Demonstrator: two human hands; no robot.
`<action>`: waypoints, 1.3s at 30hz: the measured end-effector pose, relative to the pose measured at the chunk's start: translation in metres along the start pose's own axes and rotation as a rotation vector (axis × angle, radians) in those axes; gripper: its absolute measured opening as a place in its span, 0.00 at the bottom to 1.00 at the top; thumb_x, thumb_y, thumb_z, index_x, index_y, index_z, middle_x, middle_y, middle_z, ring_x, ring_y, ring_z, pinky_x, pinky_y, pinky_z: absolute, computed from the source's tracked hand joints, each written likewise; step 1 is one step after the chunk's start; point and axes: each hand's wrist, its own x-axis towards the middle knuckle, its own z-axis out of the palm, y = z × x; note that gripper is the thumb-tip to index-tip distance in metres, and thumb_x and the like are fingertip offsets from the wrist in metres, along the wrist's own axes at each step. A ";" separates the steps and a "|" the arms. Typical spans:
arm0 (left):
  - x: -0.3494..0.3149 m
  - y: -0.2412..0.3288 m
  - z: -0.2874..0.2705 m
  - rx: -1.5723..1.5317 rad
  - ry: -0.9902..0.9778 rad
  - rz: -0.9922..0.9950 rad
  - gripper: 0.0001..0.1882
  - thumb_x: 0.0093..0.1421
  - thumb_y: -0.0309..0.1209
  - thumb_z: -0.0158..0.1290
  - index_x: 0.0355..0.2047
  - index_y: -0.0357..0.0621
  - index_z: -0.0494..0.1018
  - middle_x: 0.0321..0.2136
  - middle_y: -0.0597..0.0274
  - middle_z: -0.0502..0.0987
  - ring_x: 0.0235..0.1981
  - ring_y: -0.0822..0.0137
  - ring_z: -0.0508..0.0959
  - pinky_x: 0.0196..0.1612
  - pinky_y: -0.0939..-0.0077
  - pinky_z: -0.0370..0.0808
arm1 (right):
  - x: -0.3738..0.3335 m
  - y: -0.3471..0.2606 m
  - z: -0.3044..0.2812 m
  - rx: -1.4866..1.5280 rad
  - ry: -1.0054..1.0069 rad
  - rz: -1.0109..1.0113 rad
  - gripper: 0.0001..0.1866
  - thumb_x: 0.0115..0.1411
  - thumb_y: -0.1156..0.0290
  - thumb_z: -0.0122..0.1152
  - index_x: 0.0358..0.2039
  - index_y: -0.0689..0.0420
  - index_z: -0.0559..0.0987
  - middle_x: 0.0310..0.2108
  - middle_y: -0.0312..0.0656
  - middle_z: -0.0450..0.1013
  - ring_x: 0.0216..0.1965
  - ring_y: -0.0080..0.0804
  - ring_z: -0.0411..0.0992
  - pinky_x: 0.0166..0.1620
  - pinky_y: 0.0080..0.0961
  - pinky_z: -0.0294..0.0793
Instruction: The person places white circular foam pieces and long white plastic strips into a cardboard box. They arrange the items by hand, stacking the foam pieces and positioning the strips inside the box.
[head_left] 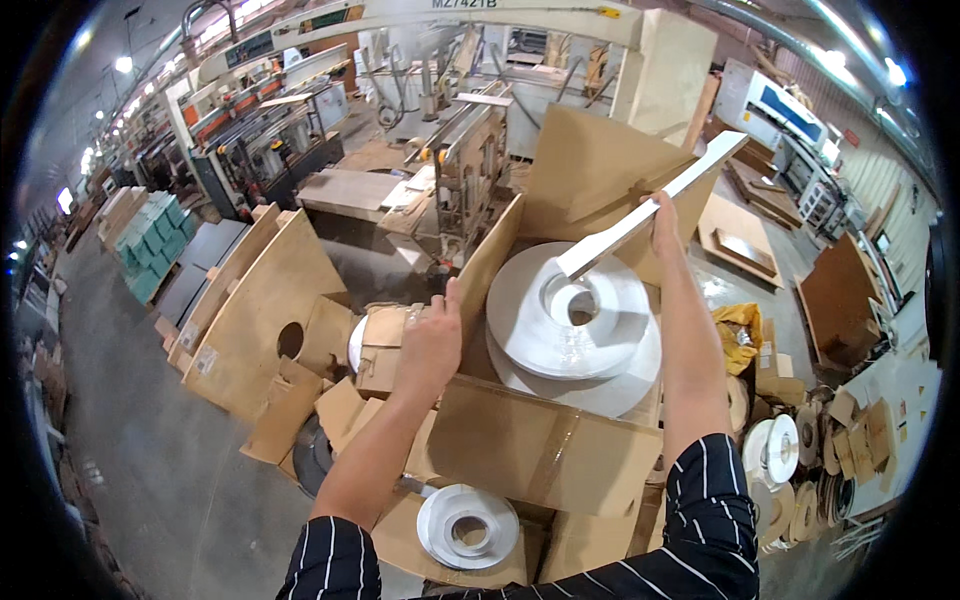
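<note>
A long white wooden strip (648,208) with a shallow notch in its edge slants over the open cardboard box (550,445). My right hand (667,228) is closed round the strip near its middle. Inside the box, large rolls of white edge banding (515,325) lie flat on one another, and the strip's lower end hangs above the top roll's hole. My left hand (432,332) is beside the box's left flap (492,245), its index finger stretched out and no object visible in it. Whether it touches the flap, I cannot tell.
Nearer me, a smaller white roll (468,527) lies on cardboard. Wooden panels (265,320), one with a round hole, lean at the left. More rolls (770,450) and a yellow bag (738,338) are at the right. Woodworking machines (465,155) stand beyond the box.
</note>
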 end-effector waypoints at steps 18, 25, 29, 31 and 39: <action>0.005 -0.019 0.047 -0.120 0.075 -0.050 0.35 0.66 0.23 0.50 0.74 0.34 0.61 0.44 0.47 0.78 0.31 0.52 0.87 0.31 0.56 0.84 | 0.042 0.043 -0.091 0.192 -0.123 0.321 0.38 0.68 0.49 0.55 0.69 0.64 0.69 0.61 0.58 0.77 0.68 0.54 0.72 0.74 0.48 0.67; -0.003 -0.047 0.008 -0.577 0.245 -0.132 0.20 0.64 0.36 0.54 0.54 0.48 0.81 0.38 0.38 0.85 0.41 0.37 0.85 0.44 0.41 0.83 | -0.228 -0.113 -0.120 0.143 -0.321 0.285 0.48 0.59 0.61 0.61 0.76 0.70 0.59 0.76 0.60 0.62 0.78 0.53 0.59 0.82 0.40 0.52; -0.087 0.025 0.018 -0.714 0.786 0.052 0.21 0.64 0.23 0.58 0.58 0.38 0.78 0.48 0.46 0.83 0.48 0.47 0.82 0.52 0.49 0.76 | -0.375 -0.156 -0.253 0.138 -0.269 0.288 0.50 0.54 0.72 0.57 0.78 0.69 0.54 0.49 0.48 0.73 0.42 0.35 0.74 0.48 0.26 0.76; -0.162 0.031 0.055 -0.742 0.739 0.042 0.12 0.66 0.22 0.59 0.49 0.38 0.79 0.48 0.51 0.82 0.50 0.48 0.78 0.58 0.48 0.73 | -0.453 -0.152 -0.286 0.069 -0.121 0.351 0.50 0.53 0.74 0.58 0.78 0.66 0.56 0.38 0.40 0.71 0.28 0.26 0.68 0.32 0.22 0.71; -0.445 0.045 0.151 -0.521 -0.484 0.366 0.41 0.54 0.50 0.71 0.62 0.38 0.72 0.60 0.48 0.76 0.66 0.46 0.72 0.77 0.47 0.59 | -0.669 -0.131 -0.309 -0.115 0.480 0.516 0.45 0.55 0.74 0.58 0.76 0.59 0.65 0.28 0.33 0.66 0.20 0.21 0.61 0.26 0.20 0.63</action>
